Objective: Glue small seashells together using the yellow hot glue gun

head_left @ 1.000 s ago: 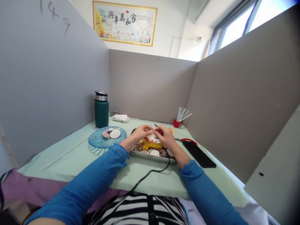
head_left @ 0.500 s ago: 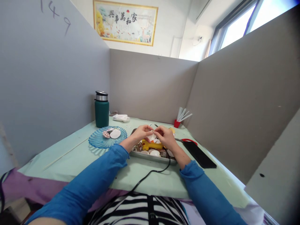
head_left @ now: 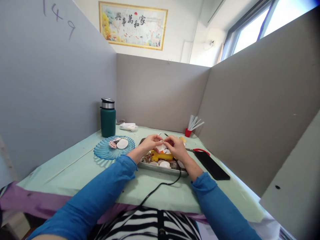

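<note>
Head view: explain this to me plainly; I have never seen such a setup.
No machine here: the grip is a person's bare left hand and right hand, seen by a camera worn on the head. They work close together over a metal tray of shells and a yellow tool; they seem to hold something pale, too small to identify. On the pale green cloth, a blue plate with more shells and a bottle stand left; red-handled scissors, a black slab and a red cup of sticks are right.
</note>
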The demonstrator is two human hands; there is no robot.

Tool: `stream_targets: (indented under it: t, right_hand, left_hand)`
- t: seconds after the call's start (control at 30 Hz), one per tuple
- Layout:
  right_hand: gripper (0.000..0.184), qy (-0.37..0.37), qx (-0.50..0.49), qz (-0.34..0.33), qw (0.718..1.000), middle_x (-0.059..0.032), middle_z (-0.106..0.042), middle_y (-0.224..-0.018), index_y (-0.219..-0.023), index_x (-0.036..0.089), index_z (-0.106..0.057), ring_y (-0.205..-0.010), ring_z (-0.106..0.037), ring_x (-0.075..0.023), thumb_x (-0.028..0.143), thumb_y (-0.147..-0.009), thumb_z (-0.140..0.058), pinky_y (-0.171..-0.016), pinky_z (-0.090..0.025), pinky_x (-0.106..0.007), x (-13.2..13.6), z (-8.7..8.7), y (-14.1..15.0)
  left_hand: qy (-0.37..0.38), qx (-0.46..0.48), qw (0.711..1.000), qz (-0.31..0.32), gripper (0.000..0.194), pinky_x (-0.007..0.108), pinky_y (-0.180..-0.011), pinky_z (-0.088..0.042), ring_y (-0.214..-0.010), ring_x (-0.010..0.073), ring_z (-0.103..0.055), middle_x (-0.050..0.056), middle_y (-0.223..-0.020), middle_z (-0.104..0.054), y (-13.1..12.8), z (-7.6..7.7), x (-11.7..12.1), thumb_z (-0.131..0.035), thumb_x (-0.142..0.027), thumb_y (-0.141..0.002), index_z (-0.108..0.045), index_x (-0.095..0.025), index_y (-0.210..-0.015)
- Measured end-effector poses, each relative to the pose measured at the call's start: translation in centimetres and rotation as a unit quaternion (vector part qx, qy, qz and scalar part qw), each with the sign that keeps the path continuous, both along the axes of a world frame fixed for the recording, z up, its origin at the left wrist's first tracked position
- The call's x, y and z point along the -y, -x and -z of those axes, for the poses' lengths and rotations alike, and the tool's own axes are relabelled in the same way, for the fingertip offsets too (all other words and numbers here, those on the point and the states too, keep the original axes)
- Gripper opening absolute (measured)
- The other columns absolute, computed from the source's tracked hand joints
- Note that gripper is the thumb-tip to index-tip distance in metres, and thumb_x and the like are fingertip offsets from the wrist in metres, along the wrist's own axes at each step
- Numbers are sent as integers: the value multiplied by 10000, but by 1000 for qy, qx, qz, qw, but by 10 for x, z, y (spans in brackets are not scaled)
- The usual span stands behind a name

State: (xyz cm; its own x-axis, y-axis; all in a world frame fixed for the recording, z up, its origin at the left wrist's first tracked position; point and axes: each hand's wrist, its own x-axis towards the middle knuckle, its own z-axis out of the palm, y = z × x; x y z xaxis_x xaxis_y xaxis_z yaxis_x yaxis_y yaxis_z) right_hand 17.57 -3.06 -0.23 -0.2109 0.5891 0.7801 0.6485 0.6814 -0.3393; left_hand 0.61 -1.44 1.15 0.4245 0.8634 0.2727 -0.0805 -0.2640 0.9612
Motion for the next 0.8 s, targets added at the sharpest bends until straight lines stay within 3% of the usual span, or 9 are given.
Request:
stream_targets:
  t: [0.33,0.8]
  right_hand:
    - [144,12,-3,-9,1000,-5,-613,-662,-767,184,-594,-560,-524,-119,313,-830,-579,-538,-388,-226,-1,1,-1]
    - [161,8,7,-6,1000,-13,-627,-657,-769,184,-604,-576,-541,-129,332,-827,-582,-555,-403,-234,-1,2,-1]
  left_hand:
    - [-10,-27,1000,-5,301,195,-397,-474,-448,50,-536,-15,-769,-514,1,3,-4,-731,-286,-691,-557,-112,-864]
    - [-13,-27,1000,-6,301,217,-438,-502,-499,72,-571,10,-797,-557,0,5,-7,-736,-295,-689,-565,-112,-855]
